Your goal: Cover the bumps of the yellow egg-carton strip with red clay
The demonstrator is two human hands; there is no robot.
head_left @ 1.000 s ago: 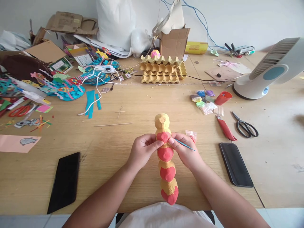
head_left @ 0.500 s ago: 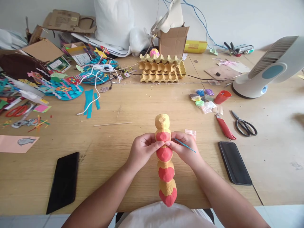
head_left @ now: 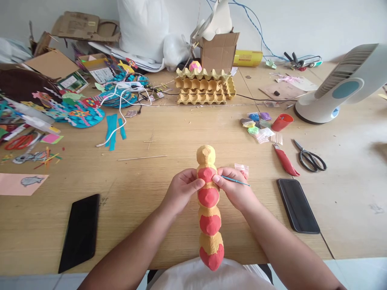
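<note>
A long strip of yellow egg carton stretches from the middle of the table toward my body. Red clay covers part of several of its bumps, while the far end bump is bare. My left hand grips the strip's left edge, its thumb against the second bump. On the other side, my right hand presses its thumb onto the red patch of that bump, fingers beneath the edge. A thin blue modelling tool is tucked in the right hand, pointing right. Behind that hand lies a small bag of red clay.
To the right are a red utility knife, black scissors, a phone, clay packets, a red cup and a white fan. A black tablet lies left. Egg cartons stand at the back.
My right thumb has moved up onto the red patch, and my left thumb has drawn slightly left. The strip's near end has shifted toward me, and the blue tool lies flatter.
</note>
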